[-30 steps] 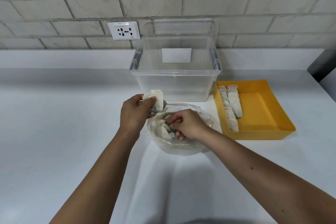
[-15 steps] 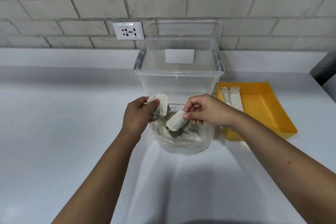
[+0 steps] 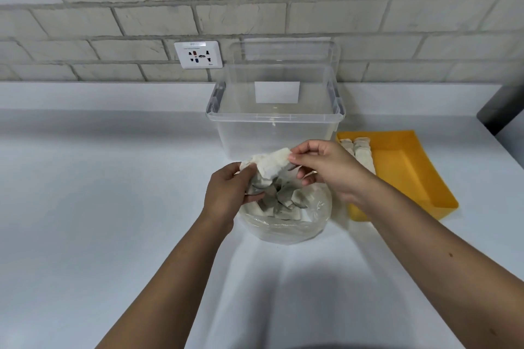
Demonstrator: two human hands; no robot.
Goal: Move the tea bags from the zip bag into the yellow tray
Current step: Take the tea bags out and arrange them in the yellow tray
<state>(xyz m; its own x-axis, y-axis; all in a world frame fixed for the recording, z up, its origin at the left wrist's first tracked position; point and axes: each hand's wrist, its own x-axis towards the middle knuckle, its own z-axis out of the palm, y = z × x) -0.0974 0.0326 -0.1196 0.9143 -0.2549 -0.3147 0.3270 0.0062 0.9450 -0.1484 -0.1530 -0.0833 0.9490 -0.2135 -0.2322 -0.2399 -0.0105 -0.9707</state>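
A clear zip bag (image 3: 286, 224) with several pale tea bags inside sits open on the white counter in front of me. My left hand (image 3: 226, 193) grips a stack of tea bags (image 3: 255, 178) at the bag's left rim. My right hand (image 3: 326, 167) pinches the end of a white tea bag (image 3: 273, 163) just above the zip bag, its other end touching the ones in my left hand. The yellow tray (image 3: 411, 173) lies to the right, with two rows of tea bags (image 3: 361, 150) along its left side, partly hidden by my right wrist.
A large clear plastic bin (image 3: 275, 127) stands directly behind the zip bag, touching the tray's near-left corner area. A wall socket (image 3: 198, 54) is on the brick wall behind. A dark object (image 3: 499, 110) sits at the counter's far right edge.
My right hand lifted a tea bag out of the zip bag and brought it left and up against the ones in my left hand.
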